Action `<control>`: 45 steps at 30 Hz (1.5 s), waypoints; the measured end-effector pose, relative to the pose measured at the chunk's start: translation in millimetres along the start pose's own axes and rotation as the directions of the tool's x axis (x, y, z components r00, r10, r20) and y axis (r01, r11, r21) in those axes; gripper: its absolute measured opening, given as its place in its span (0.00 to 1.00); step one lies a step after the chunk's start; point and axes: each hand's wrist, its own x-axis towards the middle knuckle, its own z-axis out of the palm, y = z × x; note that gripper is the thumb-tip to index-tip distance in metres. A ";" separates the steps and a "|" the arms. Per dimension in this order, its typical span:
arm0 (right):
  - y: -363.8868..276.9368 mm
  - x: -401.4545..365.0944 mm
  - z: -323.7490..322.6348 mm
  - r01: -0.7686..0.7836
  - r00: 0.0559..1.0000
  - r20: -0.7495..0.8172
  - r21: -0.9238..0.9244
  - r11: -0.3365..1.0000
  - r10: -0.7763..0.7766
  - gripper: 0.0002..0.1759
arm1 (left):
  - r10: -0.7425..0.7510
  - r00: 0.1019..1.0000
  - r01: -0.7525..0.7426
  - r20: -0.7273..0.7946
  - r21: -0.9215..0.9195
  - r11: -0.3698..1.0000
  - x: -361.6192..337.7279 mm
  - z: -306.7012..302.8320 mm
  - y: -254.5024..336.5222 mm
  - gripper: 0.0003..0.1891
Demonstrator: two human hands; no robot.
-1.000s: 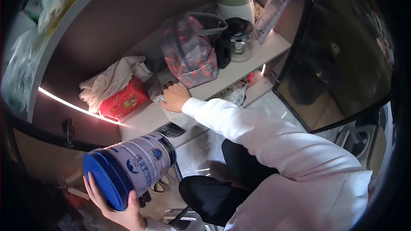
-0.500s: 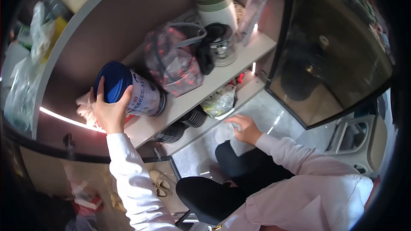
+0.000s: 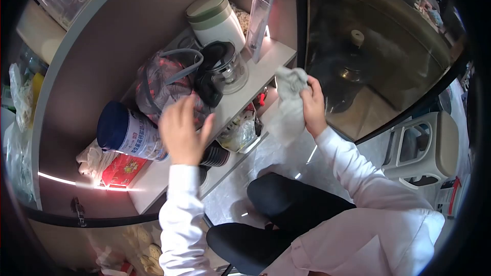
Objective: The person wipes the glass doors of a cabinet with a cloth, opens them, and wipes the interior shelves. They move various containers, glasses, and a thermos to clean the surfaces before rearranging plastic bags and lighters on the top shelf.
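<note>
My left hand [image 3: 180,132], slightly blurred, is over the cabinet shelf [image 3: 240,106] with its fingers apart and nothing in them. Just left of it stands a milk powder can [image 3: 138,135] with a dark blue lid. Behind my fingers is a clear bag with red dots and a grey handle [image 3: 162,79]. My right hand [image 3: 314,106] grips a pale, crumpled cloth [image 3: 290,107], held up in front of the shelf edge. Beyond the cloth stands a glass jug [image 3: 232,74] with a black lid and handle.
A white canister [image 3: 217,23] and a clear upright holder [image 3: 261,20] stand at the shelf's far end. A red box [image 3: 123,169] lies near the can. The dark glass door [image 3: 373,66] hangs open at right, above a white stool [image 3: 422,148]. Black stacked bowls [image 3: 215,154] sit below.
My left hand has let go of the milk powder can and moved right. My right hand has raised the cloth from near my knee toward the shelf. The view has shifted too.
</note>
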 end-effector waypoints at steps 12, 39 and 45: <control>15.4 86.2 16.2 0.085 0.985 -0.094 -0.473 0.877 -0.147 0.25 | -0.626 0.751 0.626 0.208 0.078 0.776 32.6 90.2 16.3 0.29; 70.6 48.2 158.4 0.806 0.545 0.839 -0.524 0.276 0.001 0.20 | -0.806 0.583 0.410 -0.105 -0.818 0.404 -120.5 -70.6 28.1 0.27; 68.9 82.4 125.8 0.772 0.575 0.817 -0.522 0.363 -0.048 0.20 | -0.812 0.565 0.473 -0.149 -0.748 0.466 -127.8 -76.8 28.7 0.28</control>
